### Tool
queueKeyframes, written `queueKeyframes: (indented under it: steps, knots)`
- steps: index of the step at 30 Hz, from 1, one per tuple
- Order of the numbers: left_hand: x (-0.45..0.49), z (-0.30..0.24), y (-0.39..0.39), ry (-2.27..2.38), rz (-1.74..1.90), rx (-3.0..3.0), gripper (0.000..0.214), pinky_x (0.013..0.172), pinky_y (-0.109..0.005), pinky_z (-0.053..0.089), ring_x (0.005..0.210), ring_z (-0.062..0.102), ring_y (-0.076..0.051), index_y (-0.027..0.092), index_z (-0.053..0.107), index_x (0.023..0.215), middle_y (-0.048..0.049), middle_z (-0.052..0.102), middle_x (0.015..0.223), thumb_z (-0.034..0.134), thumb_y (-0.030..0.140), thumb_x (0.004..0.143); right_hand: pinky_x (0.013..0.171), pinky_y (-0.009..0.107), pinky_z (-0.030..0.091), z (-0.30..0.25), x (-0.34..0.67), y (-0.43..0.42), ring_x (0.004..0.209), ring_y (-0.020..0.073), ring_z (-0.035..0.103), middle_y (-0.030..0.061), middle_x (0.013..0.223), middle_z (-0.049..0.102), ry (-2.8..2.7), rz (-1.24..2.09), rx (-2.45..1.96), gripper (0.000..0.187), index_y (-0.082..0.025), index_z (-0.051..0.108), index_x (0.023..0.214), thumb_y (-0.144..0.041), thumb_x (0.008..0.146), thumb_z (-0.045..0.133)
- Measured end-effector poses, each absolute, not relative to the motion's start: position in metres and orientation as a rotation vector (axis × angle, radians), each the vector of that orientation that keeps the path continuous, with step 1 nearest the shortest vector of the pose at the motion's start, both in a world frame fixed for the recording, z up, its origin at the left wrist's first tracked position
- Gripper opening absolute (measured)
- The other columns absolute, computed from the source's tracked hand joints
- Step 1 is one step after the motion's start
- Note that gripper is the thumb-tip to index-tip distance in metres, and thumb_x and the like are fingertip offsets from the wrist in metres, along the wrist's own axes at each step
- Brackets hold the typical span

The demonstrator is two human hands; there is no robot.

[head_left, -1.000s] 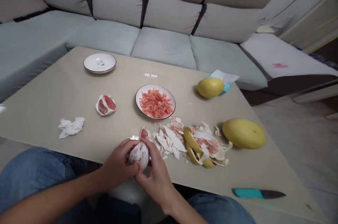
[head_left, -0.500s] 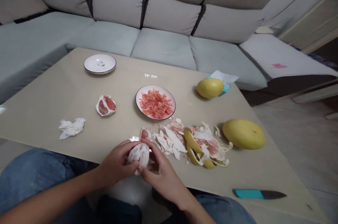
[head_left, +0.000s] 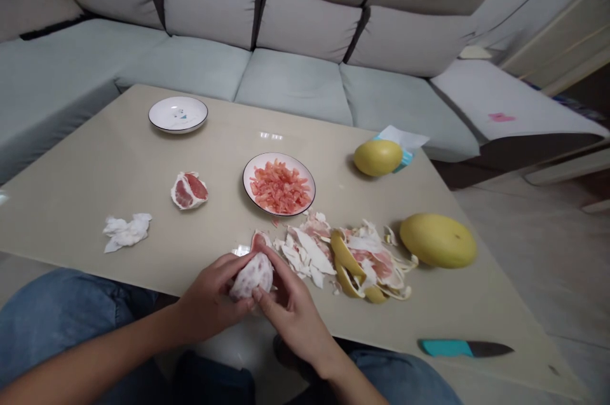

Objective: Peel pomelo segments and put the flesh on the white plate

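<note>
Near the table's front edge, my left hand [head_left: 216,294] and my right hand [head_left: 293,309] are both closed around a peeled pomelo piece [head_left: 252,276], its outside whitish with pink showing through. My right thumb presses on its near face. Just past my fingertips lies a reddish bit of pomelo [head_left: 260,241], partly hidden by the hands. A plate [head_left: 309,201] heaped with pink pomelo flesh [head_left: 281,187] stands beyond. To the left rests another peeled pomelo chunk [head_left: 189,191] with red flesh showing.
Peel and pith scraps [head_left: 362,265] spread right of my hands. Two whole yellow pomelos, one large [head_left: 437,240] and one farther back [head_left: 378,157] by a tissue pack [head_left: 405,158], sit at the right. A teal-handled knife [head_left: 464,348] lies front right. Crumpled tissue [head_left: 126,231] and a white plate [head_left: 162,117] are left.
The pomelo piece has turned a little in my hands, and my right thumb has shifted up onto its face. The view has moved slightly; the other things stay in place.
</note>
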State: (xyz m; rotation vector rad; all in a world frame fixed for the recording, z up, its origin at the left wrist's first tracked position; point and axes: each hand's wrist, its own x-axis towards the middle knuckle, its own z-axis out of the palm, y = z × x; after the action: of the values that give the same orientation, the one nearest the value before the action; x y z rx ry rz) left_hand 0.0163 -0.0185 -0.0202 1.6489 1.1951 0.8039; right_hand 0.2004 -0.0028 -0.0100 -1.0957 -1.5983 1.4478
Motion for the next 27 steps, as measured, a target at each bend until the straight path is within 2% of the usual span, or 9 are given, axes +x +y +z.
queueKeyframes:
  steps: [2,5,11,17,24,27]
  knots:
    - [0.018,-0.021,-0.02,1.205,0.859,1.732,0.062,0.081,-0.031,0.055,0.102,0.061,-0.021,0.026,0.044,0.138,-0.009,0.06,0.12,0.06,0.015,0.079,0.086,0.037,0.057,-0.012,0.197,-0.006,0.124,0.0263,0.054,0.0105,0.145,0.045,-1.561,1.415,-1.128,0.055,-0.028,0.047,0.137,-0.023,0.084,0.061]
    - [0.02,-0.022,-0.02,1.209,0.912,1.827,0.06,0.088,-0.033,0.053,0.102,0.062,-0.021,0.026,0.046,0.136,-0.0084,0.063,0.118,0.057,0.012,0.078,0.075,0.031,0.059,-0.018,0.191,-0.013,0.111,0.0247,0.062,0.0105,0.136,0.054,-1.535,1.303,-1.198,0.057,-0.025,0.048,0.134,-0.014,0.079,0.059]
    - [0.025,-0.024,-0.02,1.193,0.97,1.816,0.061,0.072,-0.027,0.057,0.092,0.065,-0.02,0.027,0.052,0.132,-0.0078,0.066,0.109,0.059,0.01,0.074,0.088,0.036,0.055,-0.03,0.185,-0.021,0.117,0.0257,0.057,0.0093,0.13,0.057,-1.604,1.079,-1.273,0.065,-0.023,0.048,0.13,-0.006,0.067,0.053]
    - [0.023,-0.028,-0.018,1.145,0.971,1.619,0.058,0.061,-0.023,0.054,0.084,0.064,-0.019,0.024,0.058,0.127,-0.0072,0.065,0.104,0.062,0.009,0.071,0.092,0.037,0.053,-0.03,0.189,-0.016,0.119,0.0257,0.056,0.0097,0.132,0.056,-1.631,1.118,-1.221,0.066,-0.022,0.047,0.132,-0.005,0.069,0.053]
    - [0.015,-0.029,-0.01,1.045,0.864,1.345,0.058,0.072,-0.029,0.057,0.093,0.065,-0.021,0.022,0.058,0.128,-0.0088,0.061,0.114,0.069,0.016,0.071,0.082,0.03,0.056,-0.028,0.19,-0.012,0.119,0.0237,0.056,0.01,0.138,0.051,-1.587,1.214,-1.167,0.066,-0.023,0.045,0.135,-0.007,0.071,0.053]
    - [0.011,-0.027,-0.004,0.997,0.783,1.276,0.06,0.081,-0.034,0.056,0.102,0.063,-0.024,0.022,0.057,0.129,-0.0093,0.058,0.121,0.074,0.023,0.071,0.092,0.035,0.052,-0.031,0.19,-0.009,0.126,0.0231,0.051,0.009,0.141,0.049,-1.552,1.277,-1.187,0.065,-0.024,0.044,0.137,-0.008,0.075,0.051]
